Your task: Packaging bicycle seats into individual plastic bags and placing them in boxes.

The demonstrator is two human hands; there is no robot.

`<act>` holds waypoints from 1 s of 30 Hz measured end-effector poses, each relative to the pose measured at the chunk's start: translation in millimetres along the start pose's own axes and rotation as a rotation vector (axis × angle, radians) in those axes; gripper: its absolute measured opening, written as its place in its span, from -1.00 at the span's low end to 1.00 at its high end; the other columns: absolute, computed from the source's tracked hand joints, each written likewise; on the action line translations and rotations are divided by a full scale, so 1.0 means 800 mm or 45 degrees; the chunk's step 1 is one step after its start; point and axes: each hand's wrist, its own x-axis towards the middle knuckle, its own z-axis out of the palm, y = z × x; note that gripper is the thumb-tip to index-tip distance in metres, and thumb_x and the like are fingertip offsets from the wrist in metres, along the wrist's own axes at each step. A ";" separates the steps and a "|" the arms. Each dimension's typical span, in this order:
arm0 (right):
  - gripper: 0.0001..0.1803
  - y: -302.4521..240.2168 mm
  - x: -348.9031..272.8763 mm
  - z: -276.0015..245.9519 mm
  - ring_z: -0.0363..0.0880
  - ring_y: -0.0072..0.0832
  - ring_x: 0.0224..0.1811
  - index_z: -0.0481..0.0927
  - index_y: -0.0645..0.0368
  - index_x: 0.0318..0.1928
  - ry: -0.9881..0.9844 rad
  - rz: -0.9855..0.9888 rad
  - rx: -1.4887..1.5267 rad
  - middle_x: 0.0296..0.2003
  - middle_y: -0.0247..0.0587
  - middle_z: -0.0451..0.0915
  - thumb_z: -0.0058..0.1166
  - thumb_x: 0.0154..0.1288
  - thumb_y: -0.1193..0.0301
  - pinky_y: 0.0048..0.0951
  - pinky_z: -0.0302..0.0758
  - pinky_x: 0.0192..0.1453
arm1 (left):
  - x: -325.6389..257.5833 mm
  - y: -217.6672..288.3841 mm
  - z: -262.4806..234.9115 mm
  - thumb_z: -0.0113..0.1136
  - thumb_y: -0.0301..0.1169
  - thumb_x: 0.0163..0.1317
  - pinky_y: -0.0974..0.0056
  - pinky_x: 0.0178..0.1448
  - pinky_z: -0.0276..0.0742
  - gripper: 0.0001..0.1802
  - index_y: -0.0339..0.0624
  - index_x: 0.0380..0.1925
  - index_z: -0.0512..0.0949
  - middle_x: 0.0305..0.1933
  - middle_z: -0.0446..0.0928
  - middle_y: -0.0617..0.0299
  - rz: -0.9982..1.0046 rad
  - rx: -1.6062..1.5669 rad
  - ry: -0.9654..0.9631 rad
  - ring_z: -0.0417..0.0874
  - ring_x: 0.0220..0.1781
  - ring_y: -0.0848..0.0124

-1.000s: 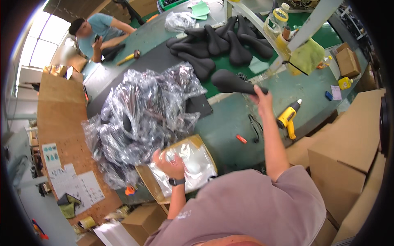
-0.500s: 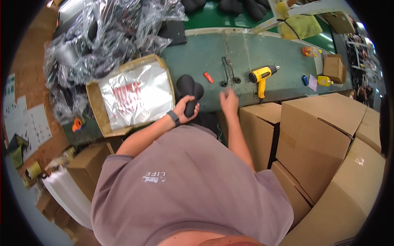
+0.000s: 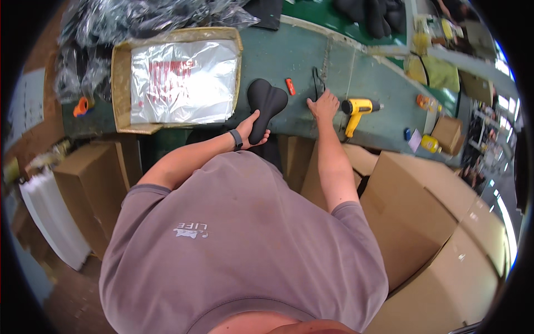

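My left hand (image 3: pixel 250 132), with a dark band on its wrist, is wrapped round the narrow nose of a black bicycle saddle (image 3: pixel 267 102). The saddle's broad end points away from me, over the front part of the bench. My right hand (image 3: pixel 325 106) is low over the bench with thumb and fingers apart. It reaches the near ends of thin black hand tools (image 3: pixel 315 80) and hides them, so their exact kind does not show. A small red-orange object (image 3: pixel 290 87) lies between the saddle and these tools.
A yellow heat gun (image 3: pixel 359 114) lies right of my right hand. At left stands an open carton (image 3: pixel 121 83) of clear plastic bags; plastic-wrapped items (image 3: pixel 150 19) pile behind it. Large cardboard boxes (image 3: pixel 409 209) crowd the bench's right front. A yellow bottle (image 3: pixel 430 143) lies far right.
My right hand has reached forward onto the black tools, its fingers spreading from a closed shape. The left hand still holds the saddle by its nose. The whole view has shifted and turned.
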 end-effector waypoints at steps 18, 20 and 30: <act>-0.25 -0.220 -0.136 -0.238 0.81 0.29 -0.10 0.79 0.44 -0.28 -0.708 -0.029 0.206 -0.28 0.39 0.77 0.26 0.31 -0.19 0.14 0.69 0.04 | 0.024 -0.046 0.012 -0.07 0.43 0.63 0.23 -0.30 0.70 -0.27 -0.01 -0.01 0.66 -0.24 0.72 0.23 0.302 0.073 0.262 0.76 -0.32 0.40; -0.24 -0.226 -0.124 -0.233 0.82 0.28 -0.08 0.79 0.47 -0.30 -0.750 -0.058 0.105 -0.27 0.42 0.78 0.23 0.30 -0.18 0.15 0.71 0.09 | 0.032 -0.050 0.002 -0.09 0.44 0.63 0.26 -0.33 0.69 -0.27 -0.01 -0.05 0.64 -0.30 0.71 0.24 0.280 0.173 0.179 0.76 -0.37 0.40; -0.26 -0.241 -0.062 -0.181 0.83 0.22 0.11 0.84 0.42 -0.09 -0.778 -0.019 0.028 -0.06 0.37 0.83 0.21 0.31 -0.15 0.07 0.72 0.26 | 0.038 -0.045 0.005 -0.12 0.41 0.65 0.26 -0.44 0.67 -0.26 -0.08 -0.05 0.59 -0.35 0.69 0.18 0.324 0.158 0.196 0.73 -0.44 0.35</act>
